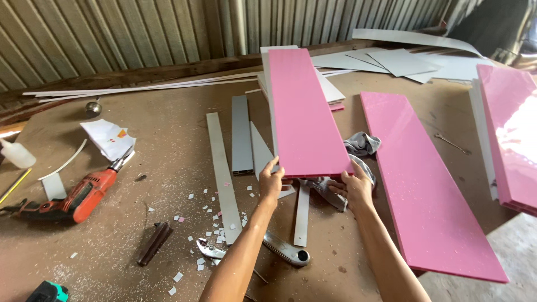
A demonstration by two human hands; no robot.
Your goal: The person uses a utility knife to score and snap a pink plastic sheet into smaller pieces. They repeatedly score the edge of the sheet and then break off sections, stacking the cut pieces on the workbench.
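**Panel gripped at its near end**

Panel (305,112), pink and long, lay at centre frame, its near end held between both hands. Left hand (271,182) pinched the near left corner; right hand (353,187) clasped the near right corner. It looked mid-positioning; the next move would call for an even two-handed grip. Grey strips (240,134) lay left of it, a rag (361,144) just right, a drill (75,198) at left.

An orange drill (72,200) lies left, grey strips (224,173) centre, a second pink panel (425,184) right, a handsaw (285,250) near.
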